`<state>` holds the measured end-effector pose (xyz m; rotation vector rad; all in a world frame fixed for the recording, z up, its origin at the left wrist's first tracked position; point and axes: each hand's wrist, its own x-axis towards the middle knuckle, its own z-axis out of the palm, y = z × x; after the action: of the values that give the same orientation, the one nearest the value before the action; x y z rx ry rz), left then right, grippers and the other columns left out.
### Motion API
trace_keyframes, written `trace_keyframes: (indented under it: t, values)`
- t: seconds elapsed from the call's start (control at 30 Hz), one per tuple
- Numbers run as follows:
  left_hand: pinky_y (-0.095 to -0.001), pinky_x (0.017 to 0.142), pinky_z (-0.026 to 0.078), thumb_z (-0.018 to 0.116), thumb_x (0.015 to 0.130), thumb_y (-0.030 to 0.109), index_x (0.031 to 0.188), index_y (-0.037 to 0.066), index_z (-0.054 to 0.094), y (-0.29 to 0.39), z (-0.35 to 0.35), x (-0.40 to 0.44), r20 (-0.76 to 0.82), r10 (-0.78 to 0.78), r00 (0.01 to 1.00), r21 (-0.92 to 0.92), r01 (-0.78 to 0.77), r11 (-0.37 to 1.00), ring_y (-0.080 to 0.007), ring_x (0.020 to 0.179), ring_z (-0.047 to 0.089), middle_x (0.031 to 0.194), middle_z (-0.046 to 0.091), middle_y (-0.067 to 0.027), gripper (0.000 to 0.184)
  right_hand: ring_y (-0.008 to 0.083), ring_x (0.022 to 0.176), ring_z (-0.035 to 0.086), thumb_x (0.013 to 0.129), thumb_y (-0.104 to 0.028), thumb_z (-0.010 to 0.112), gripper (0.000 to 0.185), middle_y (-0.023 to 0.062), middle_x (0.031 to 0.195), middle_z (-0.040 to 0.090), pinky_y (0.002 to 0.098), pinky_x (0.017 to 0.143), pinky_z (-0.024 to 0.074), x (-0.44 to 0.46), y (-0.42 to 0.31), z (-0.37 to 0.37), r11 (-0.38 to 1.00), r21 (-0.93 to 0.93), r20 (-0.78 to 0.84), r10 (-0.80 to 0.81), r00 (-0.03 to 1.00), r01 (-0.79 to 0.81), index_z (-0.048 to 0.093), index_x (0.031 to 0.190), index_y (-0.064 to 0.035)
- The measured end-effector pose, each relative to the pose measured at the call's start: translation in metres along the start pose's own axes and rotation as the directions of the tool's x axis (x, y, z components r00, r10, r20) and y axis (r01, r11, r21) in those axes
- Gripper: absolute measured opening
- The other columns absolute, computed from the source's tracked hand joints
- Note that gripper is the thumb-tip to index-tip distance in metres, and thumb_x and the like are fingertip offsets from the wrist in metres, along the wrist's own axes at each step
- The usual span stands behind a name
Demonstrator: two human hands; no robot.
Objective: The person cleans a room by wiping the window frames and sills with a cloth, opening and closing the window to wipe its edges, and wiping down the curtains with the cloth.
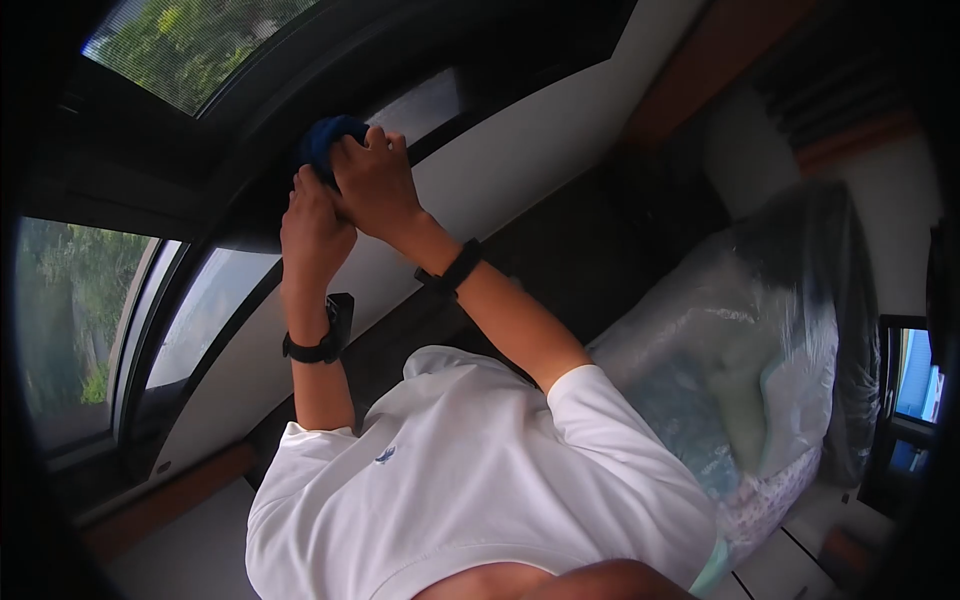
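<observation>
A bunched dark blue cloth (332, 138) is held up against the black window frame, in the upper left of the head view. My right hand (376, 182) curls its fingers over the cloth from the right. Just below and to the left, my left hand (316, 222) presses close to my right hand, its fingers bent at the lower edge of the cloth. The two hands touch, and part of the cloth is hidden behind them. A black watch (338, 325) sits on my left wrist, and a black band (452, 270) circles my right.
Windows with a black frame (225, 190) show trees outside. A white wall ledge (500, 165) runs beneath them. To the right stands a large bundle under clear plastic (740, 350). A lit screen (915, 375) is at the far right edge.
</observation>
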<state>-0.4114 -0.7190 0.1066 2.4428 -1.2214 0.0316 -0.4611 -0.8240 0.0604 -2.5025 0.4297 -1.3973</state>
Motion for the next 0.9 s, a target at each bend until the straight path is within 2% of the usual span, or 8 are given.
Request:
trace_keyframes:
  t: [0.27, 0.4, 0.43, 0.53, 0.67, 0.77, 0.8, 0.9]
  values:
    - [-0.044, 0.081, 0.055, 0.066, 0.072, -0.005, 0.096, 0.001, 0.049, 0.139, 0.074, 0.098, 0.0, 0.244, 0.97, -0.112, -0.243, 0.964, -0.0404, 0.102, 0.063, 0.096, 0.065, -0.022, 0.03, 0.0238, 0.067, 0.048, 0.083, -0.039, 0.067, 0.037, 0.0077, 0.061, 0.054, 0.0379, 0.067, 0.0369, 0.012, 0.159, -0.077, 0.94, -0.319, -0.129, 0.086, 0.988, -0.123, 0.056, 0.067, -0.0075]
    - [-0.0431, 0.071, 0.056, 0.065, 0.074, -0.004, 0.094, 0.003, 0.05, 0.209, 0.132, 0.112, -0.306, 0.567, 0.765, -0.077, -0.614, 0.786, -0.0376, 0.087, 0.067, 0.087, 0.068, -0.0185, 0.026, 0.0261, 0.057, 0.051, 0.081, -0.035, 0.068, 0.037, 0.0105, 0.055, 0.057, 0.039, 0.059, 0.0362, -0.013, 0.224, -0.14, 0.845, -0.393, -0.238, 0.288, 0.928, -0.363, 0.054, 0.062, -0.0061]
    - [-0.0439, 0.063, 0.054, 0.066, 0.073, -0.001, 0.099, 0.003, 0.05, 0.228, 0.134, 0.107, 0.11, 0.457, 0.883, -0.251, -0.42, 0.872, -0.0386, 0.073, 0.067, 0.078, 0.067, -0.0182, 0.031, 0.0263, 0.058, 0.051, 0.079, -0.033, 0.069, 0.035, 0.0109, 0.055, 0.057, 0.0389, 0.06, 0.0365, -0.026, 0.236, -0.155, 0.825, -0.43, -0.191, 0.314, 0.93, -0.367, 0.055, 0.062, -0.0062]
    - [-0.0492, 0.062, 0.052, 0.063, 0.072, 0.0, 0.106, 0.003, 0.048, 0.246, 0.195, 0.109, 0.335, 0.592, 0.733, -0.568, -0.344, 0.747, -0.0444, 0.071, 0.065, 0.074, 0.067, -0.0221, 0.037, 0.0274, 0.061, 0.052, 0.076, -0.029, 0.069, 0.03, 0.0127, 0.058, 0.059, 0.0399, 0.064, 0.0386, -0.074, 0.263, -0.192, 0.761, -0.461, -0.122, 0.454, 0.883, -0.456, 0.055, 0.062, -0.0061]
    - [-0.0405, 0.072, 0.054, 0.08, 0.073, 0.009, 0.115, 0.003, 0.045, 0.282, 0.242, 0.095, 0.422, 0.741, 0.523, -0.72, -0.303, 0.624, -0.0331, 0.083, 0.07, 0.084, 0.069, -0.0177, 0.055, 0.0315, 0.073, 0.059, 0.084, -0.036, 0.063, 0.036, 0.0153, 0.07, 0.065, 0.0438, 0.077, 0.0445, -0.142, 0.264, -0.235, 0.605, -0.425, -0.205, 0.66, 0.723, -0.673, 0.066, 0.079, -0.0007]
    - [-0.032, 0.073, 0.05, 0.085, 0.074, 0.023, 0.126, 0.005, 0.038, 0.326, 0.249, 0.084, 0.585, 0.751, 0.306, -0.776, -0.061, 0.628, -0.0177, 0.083, 0.063, 0.087, 0.064, -0.0115, 0.073, 0.0285, 0.092, 0.064, 0.089, -0.043, 0.06, 0.046, 0.0184, 0.082, 0.067, 0.0371, 0.087, 0.0458, -0.177, 0.268, -0.29, 0.347, -0.021, -0.118, 0.93, 0.347, -0.938, 0.069, 0.101, -0.0001]
    - [-0.0295, 0.071, 0.049, 0.086, 0.074, 0.025, 0.128, 0.005, 0.038, 0.34, 0.253, 0.079, 0.547, 0.782, 0.3, -0.804, -0.073, 0.591, -0.016, 0.078, 0.058, 0.085, 0.062, -0.0091, 0.075, 0.0256, 0.098, 0.064, 0.089, -0.046, 0.06, 0.049, 0.0171, 0.085, 0.068, 0.0333, 0.09, 0.0456, -0.182, 0.267, -0.312, 0.158, 0.212, 0.001, 0.987, 0.162, -0.964, 0.069, 0.106, -0.0006]
    - [-0.0359, 0.087, 0.048, 0.087, 0.071, 0.033, 0.134, 0.006, 0.041, 0.381, 0.273, 0.063, 0.41, 0.856, 0.316, -0.866, -0.158, 0.474, -0.0239, 0.093, 0.059, 0.103, 0.06, -0.0151, 0.083, 0.018, 0.108, 0.059, 0.093, -0.047, 0.058, 0.054, 0.0108, 0.098, 0.067, 0.0275, 0.092, 0.0439, -0.212, 0.285, -0.353, -0.009, 0.412, 0.154, 0.986, 0.06, -0.911, 0.065, 0.117, 0.0001]
